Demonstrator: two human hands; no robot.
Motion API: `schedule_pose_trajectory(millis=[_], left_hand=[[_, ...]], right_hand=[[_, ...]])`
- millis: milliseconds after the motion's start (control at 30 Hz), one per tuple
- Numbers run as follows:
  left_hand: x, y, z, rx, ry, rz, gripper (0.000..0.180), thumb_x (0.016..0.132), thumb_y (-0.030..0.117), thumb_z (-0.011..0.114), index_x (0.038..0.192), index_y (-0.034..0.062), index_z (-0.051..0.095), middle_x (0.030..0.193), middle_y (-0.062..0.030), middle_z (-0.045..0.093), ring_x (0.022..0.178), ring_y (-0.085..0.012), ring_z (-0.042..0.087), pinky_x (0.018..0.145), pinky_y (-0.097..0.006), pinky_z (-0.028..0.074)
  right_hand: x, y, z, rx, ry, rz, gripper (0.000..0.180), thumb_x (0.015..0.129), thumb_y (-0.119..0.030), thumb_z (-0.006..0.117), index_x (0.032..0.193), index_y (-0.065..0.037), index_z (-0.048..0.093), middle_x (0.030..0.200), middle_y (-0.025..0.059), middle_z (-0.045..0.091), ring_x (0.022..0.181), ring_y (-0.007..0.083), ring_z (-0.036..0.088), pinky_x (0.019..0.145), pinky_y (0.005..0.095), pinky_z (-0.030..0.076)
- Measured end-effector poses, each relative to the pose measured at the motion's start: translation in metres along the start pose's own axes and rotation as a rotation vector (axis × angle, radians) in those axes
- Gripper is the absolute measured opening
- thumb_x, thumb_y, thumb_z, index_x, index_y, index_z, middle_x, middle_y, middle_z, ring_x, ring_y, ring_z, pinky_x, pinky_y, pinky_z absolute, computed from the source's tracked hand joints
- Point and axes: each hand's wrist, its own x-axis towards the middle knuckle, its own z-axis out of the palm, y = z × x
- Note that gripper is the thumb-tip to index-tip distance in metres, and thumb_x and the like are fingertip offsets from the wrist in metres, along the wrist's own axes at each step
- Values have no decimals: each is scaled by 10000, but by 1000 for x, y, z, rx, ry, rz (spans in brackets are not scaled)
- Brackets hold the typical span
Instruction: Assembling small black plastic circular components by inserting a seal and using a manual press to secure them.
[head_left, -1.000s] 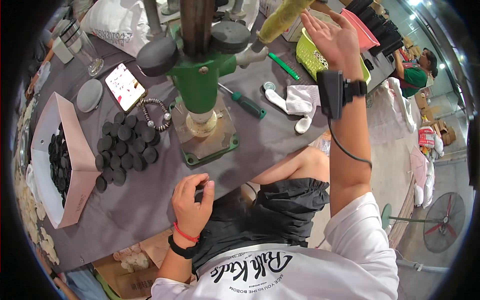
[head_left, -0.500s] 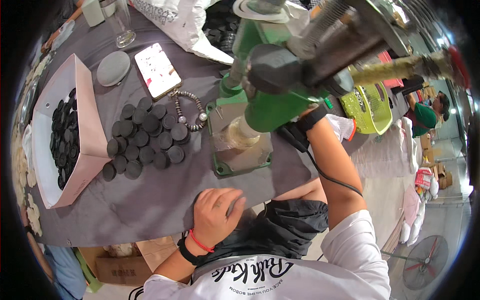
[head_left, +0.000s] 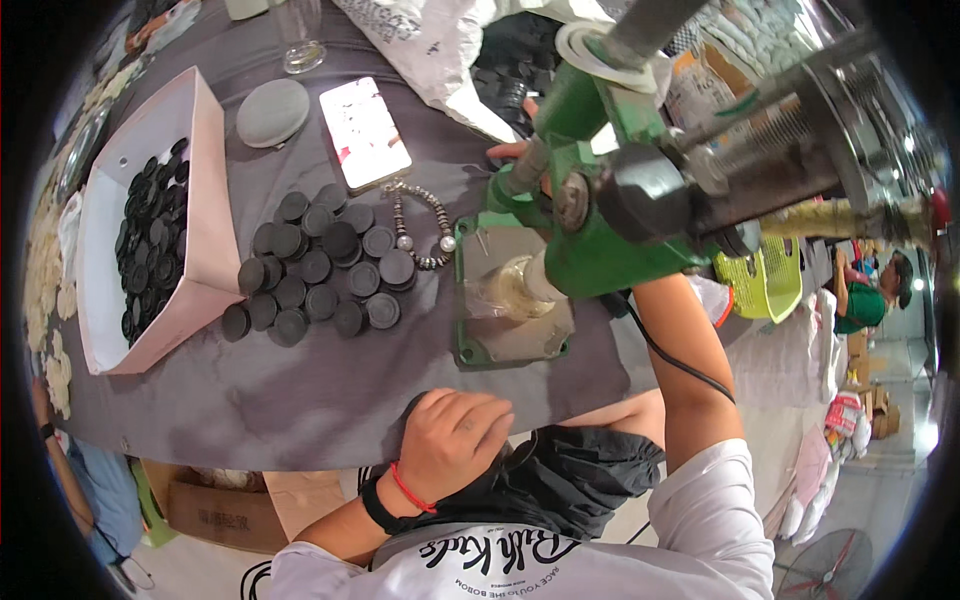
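One left hand (head_left: 455,438) nearest, back up, over the near edge of the surface (head_left: 320,410) and black shorts (head_left: 570,480). Fingers bent and close together, tips toward the right. Dark sliver (head_left: 413,403) at its far-left edge, too little to ID; undersides hidden, can't tell pinching or not. Red cord (head_left: 412,490) and black wristband (head_left: 380,507) on that wrist. Cardboard carton (head_left: 225,515) below the surface, near left.

Green press (head_left: 625,250) right of centre, base plate (head_left: 540,340) flat on the surface. Translucent round piece (head_left: 515,290) on the plate, under the ram; can't tell touching or just apart. Black discs (head_left: 315,265) in a loose pile left of the press, some lying on others. Pink-walled box (head_left: 210,200) farther left, heap of black pieces (head_left: 155,240) inside.

Beaded bracelet (head_left: 443,215) between pile and press, just beside the lit phone (head_left: 365,130). Grey round pad (head_left: 272,113) left of the phone.

Right forearm (head_left: 690,340) running in behind the press. Right hand (head_left: 508,151) mostly hidden there, only bits of fingers out on the left side, near a dark heap (head_left: 510,75) by the white bag (head_left: 440,60). Can't tell spread or pinching. Light-green basket (head_left: 780,285) right of the press. Person in green top (head_left: 858,305) far right.
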Motion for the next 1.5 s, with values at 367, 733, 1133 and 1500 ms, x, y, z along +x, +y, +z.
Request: schedule_pose_trajectory(millis=[367,733,1133,1500], left_hand=[[-3,0,1,38,-40,14,136,752,98,680,871,83,616,809,-15,626,691,-191,592,696,-328,452],[-1,1,2,69,-27,45,122,743,74,679,846,69,614,803,-35,634,692,-219,597,669,-339,452],[-2,10,9,120,-23,43,85,770,60,667,837,54,615,803,-73,639,734,-257,598,690,-350,441],[-4,10,10,181,-15,14,78,784,70,660,845,43,617,806,-89,637,748,-266,595,701,-354,438]], right_hand=[[-33,10,-33,-608,69,-179,446,856,-381,521,1217,-128,450,1190,119,501,1086,312,482,977,389,331],[-50,23,-51,-1211,279,-301,308,808,-296,573,1050,-113,521,1014,120,556,978,290,525,891,357,380],[-72,12,-52,-1542,294,7,248,825,-250,562,986,-66,606,1062,189,564,978,348,559,862,392,449],[-149,2,7,-1414,140,127,402,827,-171,599,1194,-13,550,1239,233,492,1078,391,524,934,427,424]])
